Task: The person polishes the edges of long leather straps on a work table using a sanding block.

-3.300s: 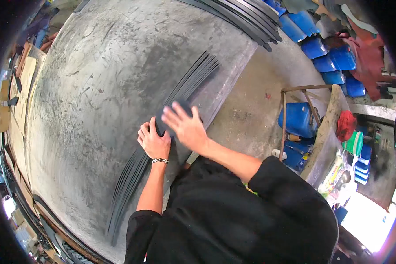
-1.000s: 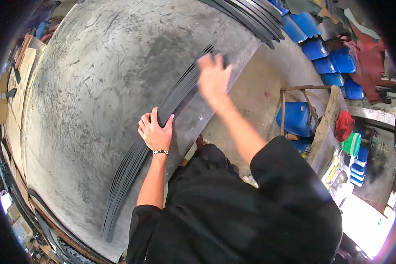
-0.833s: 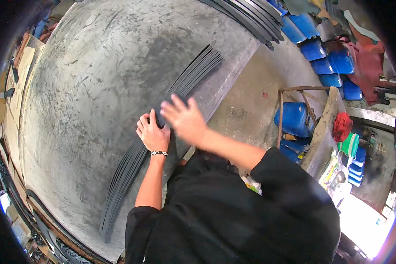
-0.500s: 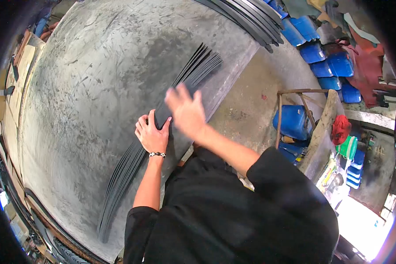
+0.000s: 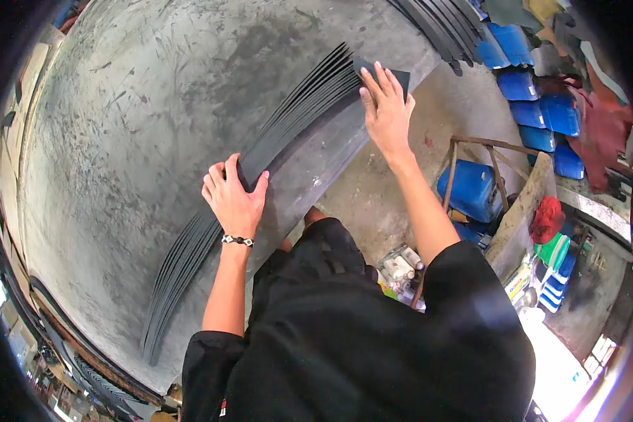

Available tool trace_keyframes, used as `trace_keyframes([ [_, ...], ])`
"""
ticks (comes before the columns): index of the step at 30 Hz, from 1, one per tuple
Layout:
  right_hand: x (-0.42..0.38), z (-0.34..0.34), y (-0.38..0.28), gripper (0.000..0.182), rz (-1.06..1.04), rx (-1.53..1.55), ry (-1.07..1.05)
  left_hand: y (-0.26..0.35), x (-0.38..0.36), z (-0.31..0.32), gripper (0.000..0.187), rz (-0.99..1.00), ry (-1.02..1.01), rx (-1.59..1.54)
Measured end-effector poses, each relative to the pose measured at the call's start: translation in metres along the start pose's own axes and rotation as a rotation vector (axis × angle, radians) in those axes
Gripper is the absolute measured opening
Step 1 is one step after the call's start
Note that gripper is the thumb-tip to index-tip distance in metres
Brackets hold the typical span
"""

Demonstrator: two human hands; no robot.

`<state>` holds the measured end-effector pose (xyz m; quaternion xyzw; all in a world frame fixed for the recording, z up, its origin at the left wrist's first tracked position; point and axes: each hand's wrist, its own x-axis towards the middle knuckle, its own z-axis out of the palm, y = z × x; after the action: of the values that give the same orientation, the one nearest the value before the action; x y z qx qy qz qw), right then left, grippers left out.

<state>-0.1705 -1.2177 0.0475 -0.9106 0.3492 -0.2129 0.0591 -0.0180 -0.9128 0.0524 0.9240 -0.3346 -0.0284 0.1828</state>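
A fanned bundle of long, thin dark grey strips (image 5: 299, 123) lies across the grey table (image 5: 119, 162), its ends spread apart at both sides. My left hand (image 5: 233, 200) clasps the bundle near its middle, fingers on the far side and thumb on the near side. At the upper right end of the strips, my right hand (image 5: 388, 119) holds a flat dark rectangular piece (image 5: 401, 79), which overlaps the strip tips in this view. Its thumb and fingers rest along the piece, and one corner sticks out past the fingertips.
More dark strips (image 5: 439, 28) lie at the table's far right edge. Beyond it are blue containers (image 5: 517, 84), a wooden-topped stand (image 5: 520, 207), a red cloth (image 5: 546, 219) and dark red sheets (image 5: 594, 141). Several bottles (image 5: 401, 267) stand on the floor by my legs.
My right hand has moved away from my left hand, up and right to the far end of the strips, and the dark piece now shows in it. My left hand stays on the bundle.
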Motion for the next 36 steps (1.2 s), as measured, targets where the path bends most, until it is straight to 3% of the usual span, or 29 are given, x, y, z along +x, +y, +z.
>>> trace_keyframes([
  [4, -0.006, 0.010, -0.004, 0.054, 0.017, -0.006, 0.013, 0.018, 0.017, -0.006, 0.083, 0.043, -0.065, -0.011],
  [8, 0.004, 0.006, -0.016, 0.048, 0.071, 0.006, 0.040, 0.042, 0.053, 0.012, 0.089, 0.132, -0.105, -0.165],
  [11, 0.010, 0.003, -0.012, 0.044, 0.099, 0.153, 0.022, 0.067, 0.076, 0.027, 0.087, 0.182, -0.074, -0.210],
  [16, 0.013, -0.010, -0.001, 0.043, 0.065, 0.089, 0.041, 0.082, 0.089, 0.041, 0.066, 0.105, -0.060, -0.227],
  [22, 0.008, -0.006, 0.009, 0.043, 0.044, 0.036, 0.029, 0.083, 0.085, 0.042, 0.060, 0.149, 0.006, -0.211],
  [26, 0.019, 0.000, 0.031, 0.041, 0.091, 0.077, 0.122, 0.082, 0.082, 0.045, 0.062, 0.160, 0.017, -0.187],
  [36, 0.031, 0.001, 0.026, 0.039, 0.015, -0.020, 0.101, 0.089, 0.071, 0.043, 0.070, 0.173, 0.031, -0.033],
])
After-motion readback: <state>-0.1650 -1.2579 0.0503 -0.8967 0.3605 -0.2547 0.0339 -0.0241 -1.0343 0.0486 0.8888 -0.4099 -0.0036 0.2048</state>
